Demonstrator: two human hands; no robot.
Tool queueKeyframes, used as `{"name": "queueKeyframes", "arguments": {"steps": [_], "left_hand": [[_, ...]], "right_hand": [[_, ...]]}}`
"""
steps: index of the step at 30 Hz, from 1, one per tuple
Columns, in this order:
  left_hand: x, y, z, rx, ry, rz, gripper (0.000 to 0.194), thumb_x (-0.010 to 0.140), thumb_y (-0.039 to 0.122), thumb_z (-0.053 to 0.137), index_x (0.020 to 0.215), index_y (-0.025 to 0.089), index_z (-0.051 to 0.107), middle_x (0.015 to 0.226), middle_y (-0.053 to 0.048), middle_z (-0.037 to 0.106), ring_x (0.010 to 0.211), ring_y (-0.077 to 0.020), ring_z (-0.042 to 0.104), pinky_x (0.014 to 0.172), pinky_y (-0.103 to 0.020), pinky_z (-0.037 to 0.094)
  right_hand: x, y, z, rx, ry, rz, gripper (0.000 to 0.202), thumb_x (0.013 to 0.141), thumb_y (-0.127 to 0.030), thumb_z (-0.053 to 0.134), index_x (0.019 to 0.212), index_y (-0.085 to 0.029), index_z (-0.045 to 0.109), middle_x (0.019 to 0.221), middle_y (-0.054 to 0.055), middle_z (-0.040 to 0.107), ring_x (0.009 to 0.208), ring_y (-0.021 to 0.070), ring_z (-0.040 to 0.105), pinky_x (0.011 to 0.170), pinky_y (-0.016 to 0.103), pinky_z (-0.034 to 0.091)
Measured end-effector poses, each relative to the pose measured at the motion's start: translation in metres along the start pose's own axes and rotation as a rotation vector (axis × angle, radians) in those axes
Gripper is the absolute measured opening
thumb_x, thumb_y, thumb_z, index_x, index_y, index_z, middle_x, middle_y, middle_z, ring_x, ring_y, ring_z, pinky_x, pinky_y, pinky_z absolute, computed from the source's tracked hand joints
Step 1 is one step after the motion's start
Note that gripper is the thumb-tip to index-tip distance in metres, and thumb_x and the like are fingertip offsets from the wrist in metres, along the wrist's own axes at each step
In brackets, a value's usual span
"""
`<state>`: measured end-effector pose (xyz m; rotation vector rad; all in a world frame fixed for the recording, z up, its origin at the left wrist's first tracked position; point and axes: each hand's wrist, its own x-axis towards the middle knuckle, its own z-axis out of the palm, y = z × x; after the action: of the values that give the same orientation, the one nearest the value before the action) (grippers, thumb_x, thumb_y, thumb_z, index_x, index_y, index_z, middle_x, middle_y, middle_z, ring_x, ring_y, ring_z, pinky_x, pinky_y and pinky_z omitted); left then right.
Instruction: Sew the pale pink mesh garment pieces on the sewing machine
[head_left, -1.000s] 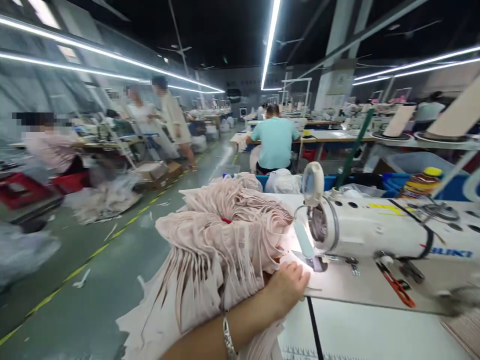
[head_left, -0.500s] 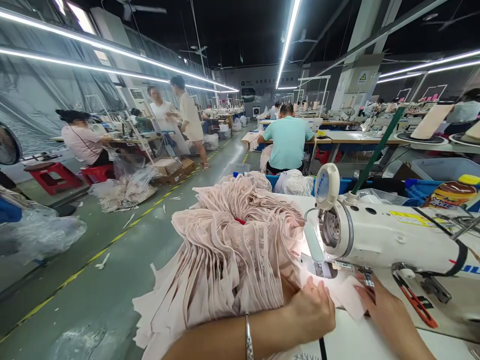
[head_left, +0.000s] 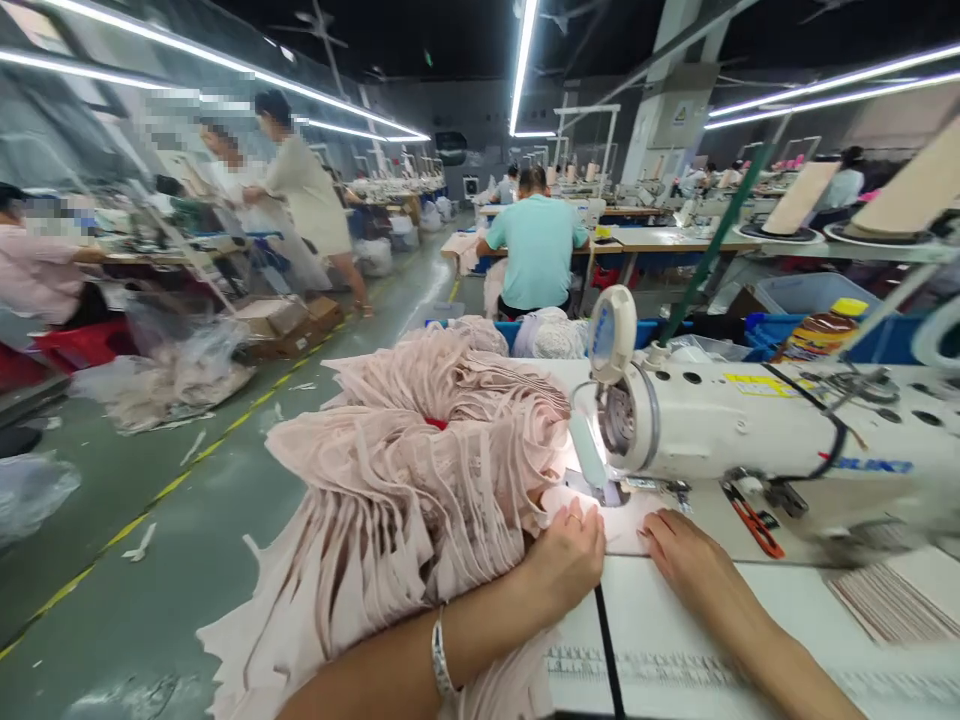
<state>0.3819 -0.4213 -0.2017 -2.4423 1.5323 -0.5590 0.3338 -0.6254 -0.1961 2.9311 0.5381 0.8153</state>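
A small piece of pale pink fabric (head_left: pixel 624 527) lies flat at the needle area of a white sewing machine (head_left: pixel 720 425), lit by its lamp. My left hand (head_left: pixel 571 560) is closed, fingertips pinching the fabric's left part in front of the presser foot. Fingers together, my right hand (head_left: pixel 686 550) grips the fabric's right edge; its thumb is mostly hidden. Against my left forearm rests a big bunch of layered pink fabric pieces (head_left: pixel 420 470), with a bit of red at its middle.
Orange-handled snips (head_left: pixel 754 520) lie on the machine bed. Stacked fabric pieces (head_left: pixel 896 600) sit at the right. Behind the machine are a yellow-capped bottle (head_left: pixel 825 330), blue bins (head_left: pixel 780 330) and thread cones (head_left: pixel 802 195). A person in a turquoise shirt (head_left: pixel 536 250) sits ahead.
The view has turned right, shifting the scene left. My right hand has come closer to my left hand, away from the machine's right side. The fabric lies flatter between them.
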Motion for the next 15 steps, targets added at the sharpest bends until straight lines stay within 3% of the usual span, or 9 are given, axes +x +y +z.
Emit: {"name": "queueKeyframes", "arguments": {"steps": [3, 6, 9, 13, 15], "left_hand": [[0.002, -0.002, 0.001, -0.089, -0.053, -0.016, 0.040, 0.096, 0.009, 0.041, 0.133, 0.002, 0.054, 0.132, -0.021, 0.060, 0.122, -0.0268, 0.058, 0.092, -0.038, 0.051], [0.003, -0.004, 0.010, -0.168, 0.002, -0.023, 0.039, 0.094, 0.005, 0.042, 0.131, 0.002, 0.056, 0.132, -0.023, 0.060, 0.125, -0.0285, 0.056, 0.099, -0.041, 0.049], [0.000, -0.007, 0.019, -0.253, 0.081, -0.042, 0.041, 0.090, 0.000, 0.042, 0.128, 0.003, 0.058, 0.131, -0.021, 0.061, 0.125, -0.0276, 0.057, 0.100, -0.040, 0.050], [-0.002, -0.015, 0.019, -0.516, 0.201, -0.287, 0.043, 0.089, -0.002, 0.037, 0.123, 0.009, 0.061, 0.125, -0.014, 0.067, 0.119, -0.0219, 0.062, 0.099, -0.036, 0.053], [-0.002, -0.016, 0.017, -0.639, 0.276, -0.336, 0.042, 0.092, 0.002, 0.035, 0.122, 0.012, 0.062, 0.122, -0.010, 0.069, 0.114, -0.0182, 0.065, 0.097, -0.033, 0.054]], "right_hand": [[0.005, -0.003, -0.009, -0.036, -0.252, 0.143, 0.014, 0.092, -0.010, 0.047, 0.090, -0.019, 0.057, 0.086, 0.009, 0.064, 0.075, 0.0223, 0.061, 0.069, 0.033, 0.044], [0.017, -0.008, -0.010, 0.025, -0.414, 0.226, 0.014, 0.093, -0.009, 0.048, 0.094, -0.017, 0.059, 0.091, 0.010, 0.065, 0.078, 0.0225, 0.060, 0.073, 0.033, 0.043], [0.030, -0.013, -0.002, 0.202, -0.401, 0.354, 0.005, 0.094, -0.016, 0.054, 0.090, -0.017, 0.057, 0.087, 0.007, 0.064, 0.078, 0.0203, 0.059, 0.070, 0.030, 0.041], [0.036, -0.018, 0.011, 0.464, -0.286, 0.487, 0.012, 0.091, -0.015, 0.056, 0.080, -0.019, 0.053, 0.073, 0.000, 0.059, 0.071, 0.0164, 0.054, 0.068, 0.027, 0.038], [0.035, -0.018, 0.014, 0.564, -0.257, 0.534, 0.012, 0.089, -0.014, 0.055, 0.079, -0.019, 0.053, 0.071, -0.001, 0.058, 0.069, 0.0154, 0.053, 0.067, 0.026, 0.038]]}}
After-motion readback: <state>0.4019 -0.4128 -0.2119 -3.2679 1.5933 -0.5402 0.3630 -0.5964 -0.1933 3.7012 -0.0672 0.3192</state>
